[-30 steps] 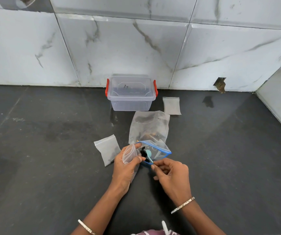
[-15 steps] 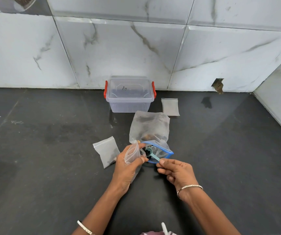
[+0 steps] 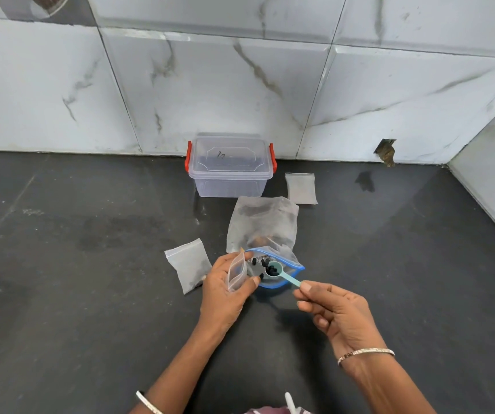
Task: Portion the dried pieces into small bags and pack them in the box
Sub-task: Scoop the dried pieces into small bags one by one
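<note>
**A:** What is each hand holding?

**B:** The left hand (image 3: 222,297) grips a small bag (image 3: 236,273) between thumb and curled fingers. The bag stands upright with its mouth at the top. The right hand (image 3: 342,315) pinches the end of a teal spoon (image 3: 285,277) handle between thumb and forefinger, and its other fingers are curled under.

**A:** And where are the dried pieces?

**B:** A few dark dried pieces (image 3: 271,271) sit in the spoon's bowl, which is at the blue-rimmed mouth of the large bag (image 3: 262,225). More dark pieces lie loose just inside that mouth, beside the left thumb. The large bag lies flat on the dark counter (image 3: 90,294), with its mouth toward the person.

**A:** Is the spoon touching the small bag?

**B:** No, its bowl is just to the right of the bag, with a gap between them.

**A:** Where is the box?

**B:** The box (image 3: 230,174) stands at the back against the tiled wall (image 3: 210,85). It is clear plastic, with its lid on and 2 red latches at the sides.

**A:** Anything else nearby?

**B:** 2 more bags lie flat. A second small bag (image 3: 189,265) is just left of the left hand, and a third small bag (image 3: 301,188) is right of the box. A bangle (image 3: 366,354) circles the right wrist.
</note>
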The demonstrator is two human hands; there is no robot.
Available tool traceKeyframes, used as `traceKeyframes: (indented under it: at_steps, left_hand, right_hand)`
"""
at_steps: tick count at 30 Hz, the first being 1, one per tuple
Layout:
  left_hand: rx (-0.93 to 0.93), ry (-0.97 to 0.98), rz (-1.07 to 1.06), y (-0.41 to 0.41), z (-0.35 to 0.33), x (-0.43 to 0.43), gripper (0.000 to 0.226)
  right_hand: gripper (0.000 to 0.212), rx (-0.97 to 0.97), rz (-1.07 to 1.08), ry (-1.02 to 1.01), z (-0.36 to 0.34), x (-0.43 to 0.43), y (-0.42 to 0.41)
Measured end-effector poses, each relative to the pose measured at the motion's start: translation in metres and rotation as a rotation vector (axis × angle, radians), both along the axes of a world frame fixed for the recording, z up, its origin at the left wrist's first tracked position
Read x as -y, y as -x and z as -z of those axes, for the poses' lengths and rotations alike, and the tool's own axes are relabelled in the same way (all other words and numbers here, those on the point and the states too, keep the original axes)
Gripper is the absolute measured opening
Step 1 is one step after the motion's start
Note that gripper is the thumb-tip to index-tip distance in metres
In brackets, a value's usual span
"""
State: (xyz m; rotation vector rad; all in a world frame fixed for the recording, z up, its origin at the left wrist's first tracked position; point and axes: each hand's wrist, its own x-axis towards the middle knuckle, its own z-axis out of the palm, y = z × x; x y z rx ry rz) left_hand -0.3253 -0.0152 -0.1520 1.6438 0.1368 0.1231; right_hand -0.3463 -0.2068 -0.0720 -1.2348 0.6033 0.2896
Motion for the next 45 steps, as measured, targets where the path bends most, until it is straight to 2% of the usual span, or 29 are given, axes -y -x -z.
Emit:
traceKeyframes:
  at_steps: [9, 17, 21, 25, 28, 30, 33, 37, 39, 42, 45]
  left_hand:
    - [0.072, -0.148, 0.010, 0.002, -0.008, 0.002, 0.045]
    - [0.096, -0.139, -0.005, 0.001, -0.007, 0.002, 0.040]
    - [0.091, -0.143, -0.012, -0.001, -0.004, 0.002, 0.050]
    - [0.074, -0.141, -0.038, -0.002, 0.000, 0.004, 0.047]
    - [0.056, -0.155, -0.034, -0.001, 0.001, 0.004, 0.055]
    - [0.068, -0.145, -0.046, -0.001, -0.001, 0.004, 0.047]
    - [0.101, -0.163, -0.056, -0.001, -0.003, 0.003, 0.037]
    - [0.104, -0.183, -0.036, 0.000, -0.001, 0.002, 0.046]
    - [0.104, -0.180, -0.029, 0.000, 0.000, 0.002, 0.047]
    - [0.098, -0.165, -0.029, -0.001, 0.002, 0.004, 0.041]
    - [0.080, -0.131, -0.044, 0.001, -0.001, 0.005, 0.049]
  right_hand:
    - [0.016, 0.103, -0.091, 0.009, -0.020, -0.015, 0.001]
    - [0.012, 0.176, -0.154, 0.070, -0.026, -0.026, -0.005]
    - [0.019, 0.185, -0.151, 0.058, -0.030, -0.021, -0.003]
    - [0.026, 0.185, -0.160, 0.042, -0.034, -0.019, -0.003]
    - [0.022, 0.164, -0.166, 0.048, -0.032, -0.020, -0.002]
    - [0.016, 0.150, -0.187, 0.086, -0.029, -0.022, 0.000]
    - [0.007, 0.190, -0.204, 0.193, -0.028, -0.023, 0.002]
    - [0.005, 0.336, -0.259, 0.378, -0.032, -0.025, 0.004]
    - [0.005, 0.489, -0.308, 0.614, -0.028, -0.027, 0.006]
    - [0.007, 0.863, -0.446, 1.142, -0.018, -0.028, 0.009]
    - [0.017, 1.039, -0.484, 1.292, -0.009, -0.029, 0.015]
